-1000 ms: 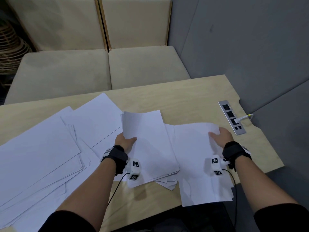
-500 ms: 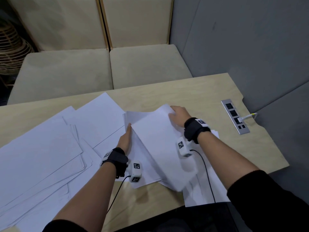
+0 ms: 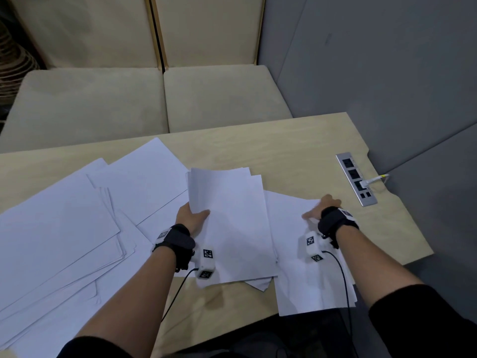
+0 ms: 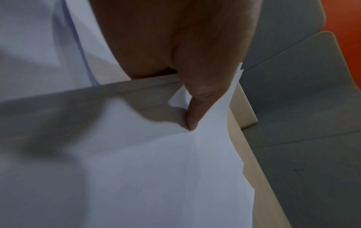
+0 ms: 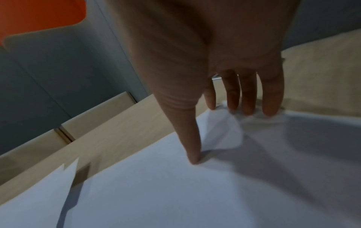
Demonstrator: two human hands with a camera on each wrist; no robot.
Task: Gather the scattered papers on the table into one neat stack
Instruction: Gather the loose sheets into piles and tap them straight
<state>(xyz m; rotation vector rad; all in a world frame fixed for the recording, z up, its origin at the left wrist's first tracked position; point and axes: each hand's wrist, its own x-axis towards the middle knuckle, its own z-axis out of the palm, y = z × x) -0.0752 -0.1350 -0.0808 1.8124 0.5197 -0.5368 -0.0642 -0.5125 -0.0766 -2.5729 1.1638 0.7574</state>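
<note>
Left hand (image 3: 192, 218) at about 7 o'clock of the table (image 3: 296, 148), gripping the left edge of a held bundle of sheets (image 3: 232, 223). Thumb (image 4: 195, 111) pressed down on top of the bundle, the other fingers hidden beneath the paper, the gripped edge lifted and curled a little off the wood. Bundle roughly squared but not neat, with corners fanning out at its far end and near end.

Right hand (image 3: 324, 209) at about 4 o'clock, laid on a loose sheet (image 3: 304, 280) just beside the bundle. Fingers (image 5: 248, 98) nearly straight and spread, tips on the far corner of that sheet, thumb tip touching the paper nearer in. Corner under the fingertips crumpled and lifted slightly. Nothing clasped in this hand as far as can be seen.

Spread of scattered papers (image 3: 64, 228) from 8 to 10 o'clock, overlapping at many angles, running off the left of the head view. One large sheet (image 3: 144, 177) reaching toward 11 o'clock, partly under the bundle.

Socket strip (image 3: 356, 179) set into the table at 2 o'clock, a white plug in it. Beige seat cushions (image 3: 154, 99) beyond the far edge.
</note>
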